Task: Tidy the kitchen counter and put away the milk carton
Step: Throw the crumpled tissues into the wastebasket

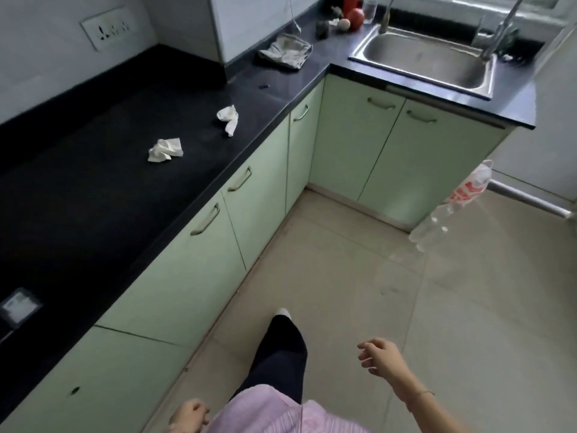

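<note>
Two crumpled white tissues lie on the black counter (93, 198): one tissue (165, 150) near the middle, the other tissue (228, 118) farther along toward the corner. A rumpled grey cloth (286, 51) sits near the corner by the wall. No milk carton is in view. My left hand (189, 417) hangs low at my side with fingers curled and nothing in it. My right hand (379, 356) is out over the floor, fingers loosely apart, empty. Both hands are well away from the counter.
A steel sink (427, 57) with tap sits at the back right; a red apple (356, 17), a red container and a glass stand beside it. Green cabinets (187, 254) line the counter. An empty plastic bottle (452, 204) leans by the cabinet end. A small box (18, 306) lies at the counter's left.
</note>
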The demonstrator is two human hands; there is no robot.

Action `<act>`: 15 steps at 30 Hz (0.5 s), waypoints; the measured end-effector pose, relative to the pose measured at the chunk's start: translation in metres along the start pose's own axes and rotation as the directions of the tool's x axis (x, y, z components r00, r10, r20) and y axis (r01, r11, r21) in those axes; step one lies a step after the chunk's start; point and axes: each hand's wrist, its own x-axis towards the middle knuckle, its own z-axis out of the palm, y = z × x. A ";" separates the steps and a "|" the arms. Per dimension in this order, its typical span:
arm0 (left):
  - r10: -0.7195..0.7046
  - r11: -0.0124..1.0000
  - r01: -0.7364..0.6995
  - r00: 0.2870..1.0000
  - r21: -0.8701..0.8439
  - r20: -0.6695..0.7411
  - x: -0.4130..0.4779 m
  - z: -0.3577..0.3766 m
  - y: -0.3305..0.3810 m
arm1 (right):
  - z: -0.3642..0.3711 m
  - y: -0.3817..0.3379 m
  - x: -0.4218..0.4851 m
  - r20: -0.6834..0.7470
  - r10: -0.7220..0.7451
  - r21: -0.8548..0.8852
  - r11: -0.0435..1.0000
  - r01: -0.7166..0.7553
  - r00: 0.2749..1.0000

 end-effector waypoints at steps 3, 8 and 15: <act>0.080 0.992 -0.077 0.996 -0.095 0.025 -0.018 -0.005 0.116 | -0.008 -0.025 0.034 -0.018 0.104 -0.029 0.994 -0.105 0.994; 0.376 0.926 -0.374 0.924 -0.041 0.067 -0.002 -0.027 0.297 | -0.022 -0.101 0.094 -0.007 0.110 -0.130 0.985 -0.110 0.994; 0.566 0.803 -0.581 0.813 -0.134 -0.140 -0.010 -0.080 0.441 | 0.005 -0.282 0.164 0.151 -0.091 -0.259 0.958 0.128 0.984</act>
